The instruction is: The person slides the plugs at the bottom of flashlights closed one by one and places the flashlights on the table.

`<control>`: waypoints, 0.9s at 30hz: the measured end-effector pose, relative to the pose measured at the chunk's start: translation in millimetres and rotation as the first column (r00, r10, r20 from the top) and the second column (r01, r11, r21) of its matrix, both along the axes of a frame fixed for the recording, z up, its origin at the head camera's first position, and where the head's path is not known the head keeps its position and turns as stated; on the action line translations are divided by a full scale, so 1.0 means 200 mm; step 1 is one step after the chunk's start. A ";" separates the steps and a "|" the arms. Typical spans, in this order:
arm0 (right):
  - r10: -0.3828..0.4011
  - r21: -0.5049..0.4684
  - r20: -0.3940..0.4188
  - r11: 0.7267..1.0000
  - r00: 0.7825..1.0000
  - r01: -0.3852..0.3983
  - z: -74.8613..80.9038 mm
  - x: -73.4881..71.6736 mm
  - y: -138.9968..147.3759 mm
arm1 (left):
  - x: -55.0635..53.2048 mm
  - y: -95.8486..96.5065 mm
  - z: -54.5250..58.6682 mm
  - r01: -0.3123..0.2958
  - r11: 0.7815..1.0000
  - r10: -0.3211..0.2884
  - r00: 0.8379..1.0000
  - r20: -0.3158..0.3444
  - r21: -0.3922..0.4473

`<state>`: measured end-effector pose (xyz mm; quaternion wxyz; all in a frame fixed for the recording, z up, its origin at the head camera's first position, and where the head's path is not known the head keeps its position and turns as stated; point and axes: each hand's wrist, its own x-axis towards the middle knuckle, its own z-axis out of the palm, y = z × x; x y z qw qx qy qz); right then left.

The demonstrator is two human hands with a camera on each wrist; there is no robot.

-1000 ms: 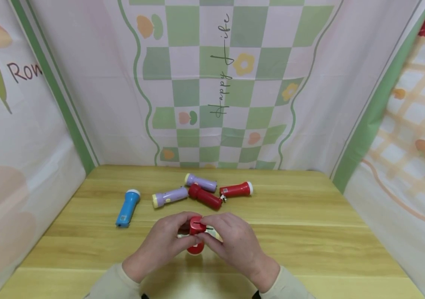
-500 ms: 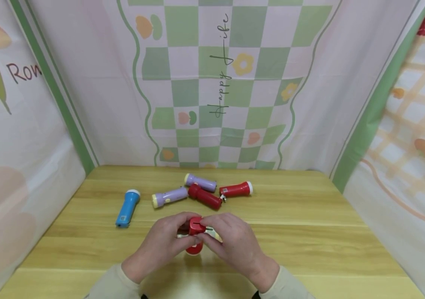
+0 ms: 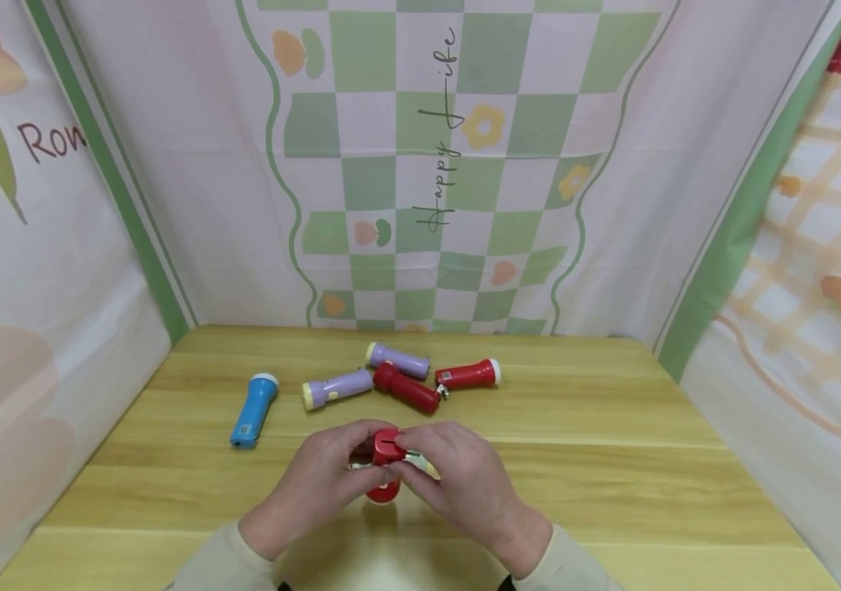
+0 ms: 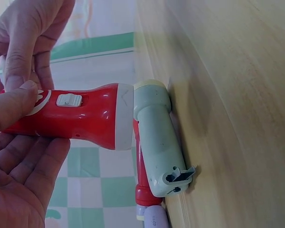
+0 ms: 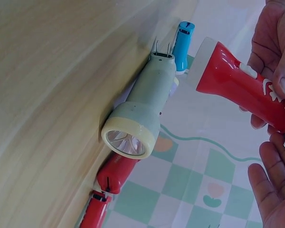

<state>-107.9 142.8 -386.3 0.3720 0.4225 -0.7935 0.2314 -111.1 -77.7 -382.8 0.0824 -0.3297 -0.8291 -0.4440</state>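
Note:
A red flashlight [image 3: 388, 446] with a white lens rim is held tail up over the table, its head pointing down. My left hand [image 3: 320, 472] grips its body, thumb on one side and fingers round the other, as the left wrist view shows. At the tail end, the thumb and fingers of my right hand [image 3: 468, 484] pinch the flashlight. A white slide switch [image 4: 69, 100] sits on its side. Behind the hands lies a pale green flashlight [image 5: 145, 90], partly hidden in the head view; two metal prongs [image 5: 163, 48] stick out of its tail.
Farther back lie two purple flashlights [image 3: 339, 388], a dark red flashlight [image 3: 406, 387] and a brighter red flashlight [image 3: 467, 375] with a white rim. A blue flashlight [image 3: 254, 410] lies apart on the left of the wooden table [image 3: 613, 492]. Patterned cloth [image 3: 613, 246] walls the back and sides.
The red flashlight has shifted very slightly left between the hands. Both hands keep the same hold, and the flashlights on the table have not moved.

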 end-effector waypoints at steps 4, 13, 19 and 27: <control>0.004 -0.004 0.003 1.000 1.000 -0.004 0.00 0.00 0.00 | 0.00 0.00 0.00 0.000 1.000 0.000 1.000 0.003 0.001; 0.029 -0.028 0.044 0.999 0.999 -0.028 0.00 0.01 0.00 | 0.01 0.00 0.01 0.009 1.000 -0.009 1.000 -0.013 0.013; 0.034 -0.035 0.057 0.999 0.998 -0.032 0.00 0.01 0.01 | 0.01 0.00 0.02 0.019 1.000 -0.019 1.000 -0.017 0.014; 0.046 -0.053 0.070 0.998 0.997 -0.042 0.00 0.02 0.00 | 0.01 0.00 0.02 0.019 1.000 -0.019 1.000 -0.021 0.010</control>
